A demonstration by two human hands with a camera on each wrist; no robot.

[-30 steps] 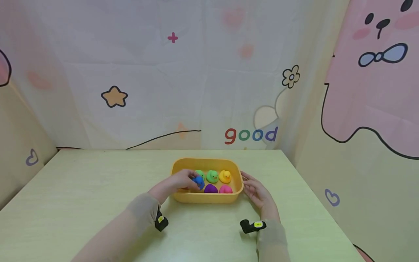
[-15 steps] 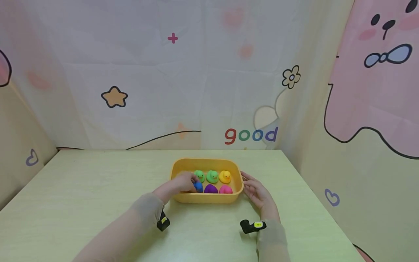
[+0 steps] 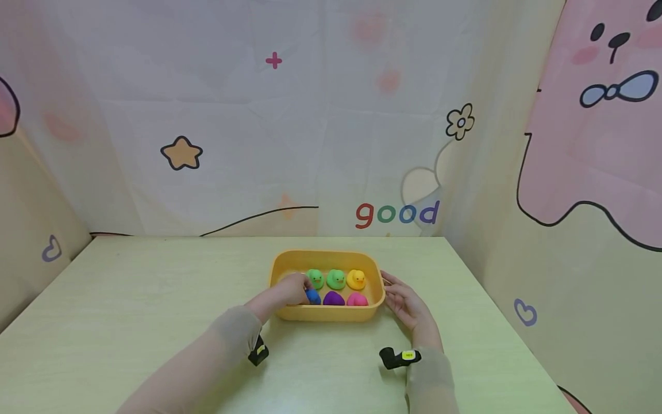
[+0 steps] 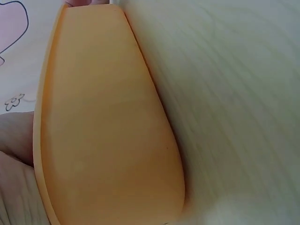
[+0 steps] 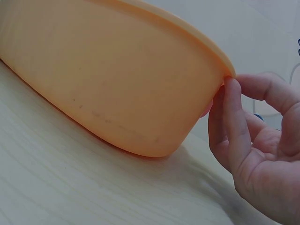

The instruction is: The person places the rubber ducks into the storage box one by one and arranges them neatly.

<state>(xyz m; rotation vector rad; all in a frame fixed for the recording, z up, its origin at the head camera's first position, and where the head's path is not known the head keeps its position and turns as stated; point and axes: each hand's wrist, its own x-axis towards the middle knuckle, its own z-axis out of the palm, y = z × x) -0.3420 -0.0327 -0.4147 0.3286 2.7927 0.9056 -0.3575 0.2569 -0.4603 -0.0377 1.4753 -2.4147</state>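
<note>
A yellow-orange plastic bin (image 3: 326, 313) stands on the table. My left hand (image 3: 289, 289) reaches over its near left rim and holds a blue rubber duck (image 3: 312, 296) low inside; the fingertips are partly hidden. In the left wrist view, the bin's wall covers most of the left hand (image 4: 18, 159). In the bin's back row sit two green ducks, one at left (image 3: 315, 279) and one in the middle (image 3: 336, 279), and a yellow duck (image 3: 355, 279). Purple (image 3: 333, 298) and pink (image 3: 357, 299) toys show in front. My right hand (image 5: 262, 140) touches the bin's right end under the rim with its fingertips.
The pale wooden table (image 3: 155, 287) extends around the bin, mostly to its left. A patterned cloth wall (image 3: 233, 144) rises behind the table, and another (image 3: 584, 270) stands along the right. Each wrist wears a small black camera, such as the right one (image 3: 395, 357).
The left hand has lowered the blue duck into the bin's front left part, and the left green duck is more visible. The right hand has stayed at the bin's right end.
</note>
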